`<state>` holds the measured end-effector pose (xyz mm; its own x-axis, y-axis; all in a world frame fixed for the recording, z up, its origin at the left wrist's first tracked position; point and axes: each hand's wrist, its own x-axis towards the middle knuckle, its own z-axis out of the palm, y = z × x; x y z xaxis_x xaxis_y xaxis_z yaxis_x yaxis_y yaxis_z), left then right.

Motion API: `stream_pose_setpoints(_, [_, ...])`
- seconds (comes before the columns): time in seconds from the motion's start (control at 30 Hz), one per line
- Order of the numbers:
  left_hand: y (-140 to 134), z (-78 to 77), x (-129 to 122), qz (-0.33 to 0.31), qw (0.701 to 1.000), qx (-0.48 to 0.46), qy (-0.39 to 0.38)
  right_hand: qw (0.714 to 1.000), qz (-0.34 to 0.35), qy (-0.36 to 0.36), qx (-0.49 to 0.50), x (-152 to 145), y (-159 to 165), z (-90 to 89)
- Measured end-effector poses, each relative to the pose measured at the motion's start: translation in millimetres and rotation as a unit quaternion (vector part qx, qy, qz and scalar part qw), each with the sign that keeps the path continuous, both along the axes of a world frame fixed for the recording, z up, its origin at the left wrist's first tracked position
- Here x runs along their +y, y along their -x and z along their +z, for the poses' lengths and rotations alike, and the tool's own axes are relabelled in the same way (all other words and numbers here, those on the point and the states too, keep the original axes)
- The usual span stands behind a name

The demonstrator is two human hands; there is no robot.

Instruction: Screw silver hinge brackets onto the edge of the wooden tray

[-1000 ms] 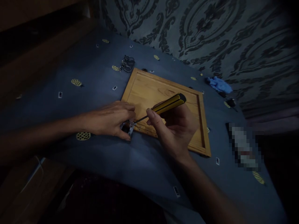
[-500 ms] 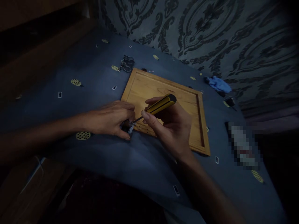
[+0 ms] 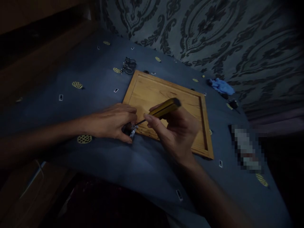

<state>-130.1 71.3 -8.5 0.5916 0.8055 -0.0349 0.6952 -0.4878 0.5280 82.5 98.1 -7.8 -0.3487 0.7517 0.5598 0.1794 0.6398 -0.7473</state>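
A framed wooden panel [image 3: 175, 107] lies flat on the dark blue patterned cloth. At its near left corner, my left hand [image 3: 116, 122] is closed around a small metal hinge [image 3: 133, 132], thumb and fingers on either side of it. My right hand [image 3: 178, 133] grips a screwdriver [image 3: 163, 108] by its yellow and black handle. The screwdriver slants down to the left, and its tip meets the hinge beside my left fingertips. Small dark holes show along the panel's near edge. Whether a screw sits under the tip is too small to tell.
Several metal pieces [image 3: 129, 65] lie in a pile beyond the panel's far left corner. A blue cloth or glove [image 3: 222, 86] lies at the back right. A blurred-out object [image 3: 247, 148] rests on the right. A patterned wall [image 3: 209, 34] rises behind the table.
My right hand has turned slightly on the screwdriver, and its handle end has shifted a little right and down. My left hand stays in place on the hinge.
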Motion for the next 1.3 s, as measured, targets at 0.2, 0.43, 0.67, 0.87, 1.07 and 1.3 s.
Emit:
stream_pose_setpoints(0.2, [-1,1.6,0,-0.005,1.000,0.012,0.007,0.994,-0.042,-0.010,0.100,-2,-2,5.4])
stream_pose_setpoints(0.43, [-1,0.2,1,-0.009,1.000,0.013,-0.004,0.999,-0.014,0.022,0.020,-1,-5,-11.4])
stream_pose_setpoints(0.67, [0,-0.7,0,-0.006,1.000,0.004,-0.008,1.000,0.000,0.022,0.014,0,-4,-14.4])
stream_pose_setpoints(0.87, [1,-0.6,-1,0.002,1.000,0.010,0.002,1.000,0.006,0.023,0.005,-1,-3,-12.2])
stream_pose_setpoints(1.07, [2,-3.2,0,-0.005,1.000,0.009,-0.005,0.990,0.102,0.102,0.005,-1,-5,8.2])
stream_pose_setpoints(1.3, [2,-5.1,0,-0.004,1.000,0.000,-0.016,0.984,0.129,0.122,0.000,2,-6,10.7])
